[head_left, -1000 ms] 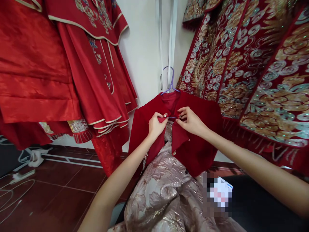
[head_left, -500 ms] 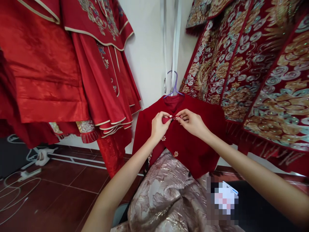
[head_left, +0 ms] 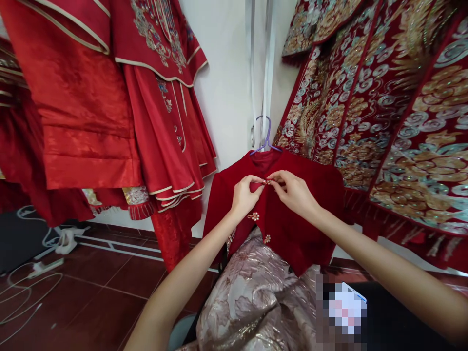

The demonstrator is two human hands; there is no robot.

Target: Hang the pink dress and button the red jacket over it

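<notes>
The left hand (head_left: 244, 199) and the right hand (head_left: 295, 192) each pinch a front edge of the red jacket (head_left: 310, 229), close together. It hangs on a purple hanger (head_left: 269, 131).

Left hand (head_left: 245, 197) and right hand (head_left: 295, 194) at front of red jacket (head_left: 292, 234) on purple hanger (head_left: 269, 135)

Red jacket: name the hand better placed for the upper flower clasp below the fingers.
Probably the left hand: the upper flower clasp lies just below it, farther from the right hand. Both are busy at the neckline fastening, though.
</notes>
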